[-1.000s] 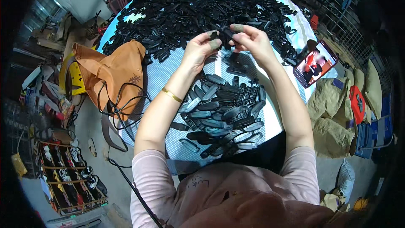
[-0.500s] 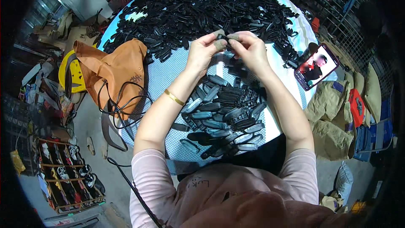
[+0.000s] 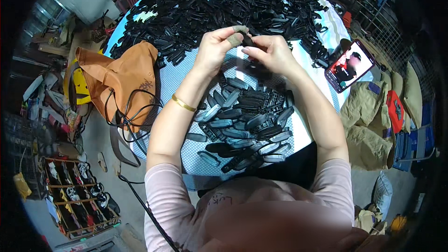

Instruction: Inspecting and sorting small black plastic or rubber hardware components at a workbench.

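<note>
Black and small, a piece (image 3: 247, 40) is pinched in the bent fingers of your left hand (image 3: 213, 52) and right hand (image 3: 274, 55); beside you, a rack (image 3: 73, 201) holds shoes (image 3: 111, 203).

Left: an orange-brown bag (image 3: 128, 70), a black cable (image 3: 123, 122) looped across its lower part; below, a wooden-framed shoe rack (image 3: 74, 202). Right: a lit smartphone (image 3: 350, 66), tilted; below it, khaki sacks (image 3: 366, 145), a red object (image 3: 395, 110) and a pale cushion (image 3: 382, 193).
</note>
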`<state>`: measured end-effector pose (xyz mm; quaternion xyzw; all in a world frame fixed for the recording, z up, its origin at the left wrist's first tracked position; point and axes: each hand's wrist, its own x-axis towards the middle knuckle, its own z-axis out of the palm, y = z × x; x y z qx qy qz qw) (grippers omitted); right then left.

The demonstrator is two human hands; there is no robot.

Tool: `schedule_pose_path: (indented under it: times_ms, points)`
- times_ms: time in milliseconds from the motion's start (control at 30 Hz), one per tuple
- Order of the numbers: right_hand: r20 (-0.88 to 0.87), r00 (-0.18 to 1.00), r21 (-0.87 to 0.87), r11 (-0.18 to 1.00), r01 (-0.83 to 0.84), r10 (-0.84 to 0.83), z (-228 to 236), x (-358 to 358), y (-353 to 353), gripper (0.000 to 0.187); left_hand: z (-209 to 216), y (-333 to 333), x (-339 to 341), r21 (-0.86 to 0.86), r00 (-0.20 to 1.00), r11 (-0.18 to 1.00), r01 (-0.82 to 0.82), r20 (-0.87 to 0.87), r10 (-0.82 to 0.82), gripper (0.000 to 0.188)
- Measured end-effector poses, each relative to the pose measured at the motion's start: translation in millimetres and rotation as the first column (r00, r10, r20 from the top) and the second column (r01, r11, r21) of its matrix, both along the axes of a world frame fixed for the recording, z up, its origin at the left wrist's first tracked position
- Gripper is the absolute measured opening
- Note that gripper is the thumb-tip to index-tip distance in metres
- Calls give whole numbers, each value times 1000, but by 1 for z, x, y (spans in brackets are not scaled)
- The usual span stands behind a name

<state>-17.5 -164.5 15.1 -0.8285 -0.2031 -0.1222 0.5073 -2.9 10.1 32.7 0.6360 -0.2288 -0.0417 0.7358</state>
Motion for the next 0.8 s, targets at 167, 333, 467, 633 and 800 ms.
schedule_pose_path:
  times_ms: [167,333,467,633,800]
  points:
    - [-209,955,-405,871,-279,209,-3,12,-29,25,6,17,6,690,955,693,209,8,-296,29]
    - [-162,977,-628,749,-210,138,-8,9,-22,18,-3,6,11,797,965,556,237,-124,-233,26]
    - [-408,879,-475,766,-434,245,1,9,-29,13,-29,-12,31,820,981,555,-140,190,-33,36]
    - [-445,819,-281,812,-511,362,2,18,-61,16,-45,-42,22,845,901,388,-367,428,-78,38]
    - [-447,845,158,956,-249,294,11,14,-45,19,-48,-27,8,753,821,467,-463,564,-96,29]
